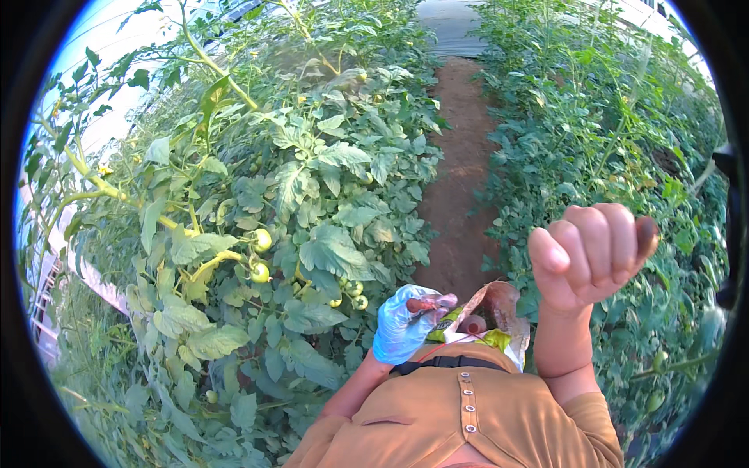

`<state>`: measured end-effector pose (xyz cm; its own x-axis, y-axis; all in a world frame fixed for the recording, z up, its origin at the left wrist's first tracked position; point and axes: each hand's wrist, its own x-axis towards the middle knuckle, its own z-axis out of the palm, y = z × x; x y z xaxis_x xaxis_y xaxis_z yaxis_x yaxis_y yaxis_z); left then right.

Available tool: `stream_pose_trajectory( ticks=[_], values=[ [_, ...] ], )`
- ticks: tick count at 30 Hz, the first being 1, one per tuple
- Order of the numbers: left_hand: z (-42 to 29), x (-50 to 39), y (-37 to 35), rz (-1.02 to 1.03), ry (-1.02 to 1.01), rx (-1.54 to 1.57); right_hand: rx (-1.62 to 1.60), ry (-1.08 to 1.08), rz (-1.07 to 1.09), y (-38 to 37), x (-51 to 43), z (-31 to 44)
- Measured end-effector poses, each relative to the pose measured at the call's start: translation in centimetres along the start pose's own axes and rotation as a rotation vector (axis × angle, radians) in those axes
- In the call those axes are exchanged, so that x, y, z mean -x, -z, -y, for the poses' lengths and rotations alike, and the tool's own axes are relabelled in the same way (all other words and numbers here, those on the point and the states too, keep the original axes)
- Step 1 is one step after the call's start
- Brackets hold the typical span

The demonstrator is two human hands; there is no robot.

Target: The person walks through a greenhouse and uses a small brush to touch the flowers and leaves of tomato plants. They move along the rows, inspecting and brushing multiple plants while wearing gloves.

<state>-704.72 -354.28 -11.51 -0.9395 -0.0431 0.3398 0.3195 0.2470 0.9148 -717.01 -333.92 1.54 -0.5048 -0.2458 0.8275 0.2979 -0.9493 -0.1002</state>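
My left hand [408,323], in a thin blue disposable glove, is at my waist beside the tomato foliage. Its fingers are closed around a small reddish-brown object [420,305], too unclear to name. Bare and raised at the right, my right hand [585,254] is curled into a fist; nothing shows in it, though its palm side is hidden. The outermost finger on its right looks dark brown. An open bag [516,316] with white and yellow-green parts hangs at my waist between the hands. Inside it lies a brownish rounded thing [473,324] with a hole-like end.
Dense tomato plants [336,251] with green tomatoes [260,272] stand on the left. Another leafy row [562,128] lines the right. A narrow bare-soil path [459,175] runs between them to grey sheeting [452,26]. Thick stems [105,187] reach across the left side.
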Motion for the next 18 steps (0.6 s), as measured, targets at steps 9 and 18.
stream_pose_trajectory(
  ticks=[9,18],
  values=[
    [7.2,-8.5,-0.9,0.12,0.153,0.132,-0.185,-0.045,0.212,2.7,-7.6,1.8],
    [12.6,-20.8,3.1,0.031,0.228,0.195,-0.124,-0.067,0.414,15.8,-18.3,-0.3]
  ],
)
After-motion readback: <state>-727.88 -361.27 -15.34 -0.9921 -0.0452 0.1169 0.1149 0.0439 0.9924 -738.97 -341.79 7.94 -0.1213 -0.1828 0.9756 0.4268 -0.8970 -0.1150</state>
